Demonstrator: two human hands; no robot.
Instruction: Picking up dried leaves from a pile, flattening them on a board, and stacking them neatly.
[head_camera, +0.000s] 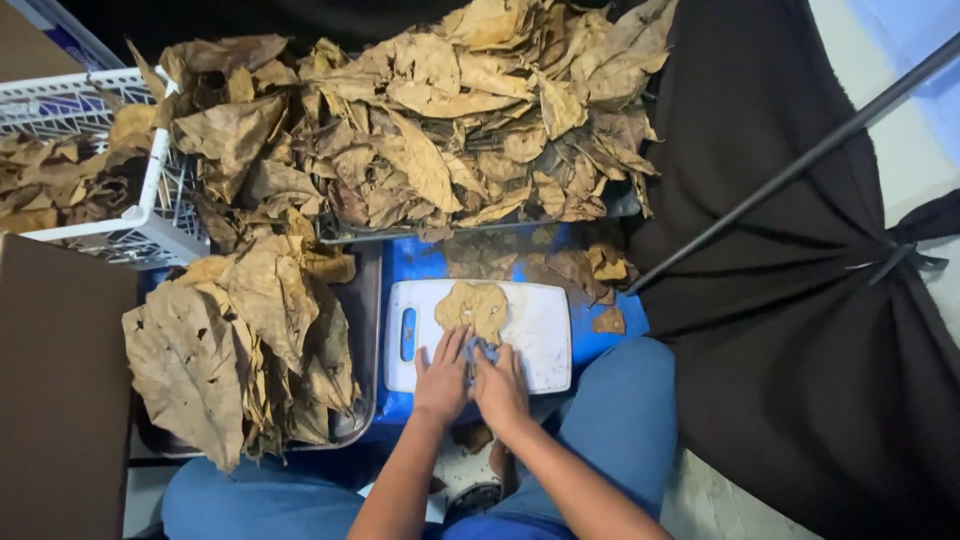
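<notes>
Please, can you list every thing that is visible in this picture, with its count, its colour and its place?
Cutting board: one, white, on the blue surface in front of the person.
Leaf on the board: one, brown and dry, under the fingertips.
Cloth: one small blue-grey piece, between the two hands.
Big leaf heap: many, brown, at the top centre.
Tray of leaves: one, dark, to the left of the board.
Basket: one, white wire, top left, with leaves inside.
Cardboard box: one, brown, far left.
Black cloth: one, right side.
Black rod: one, slanted over the black cloth.
Left hand: flat on the board.
Right hand: flat beside it.
</notes>
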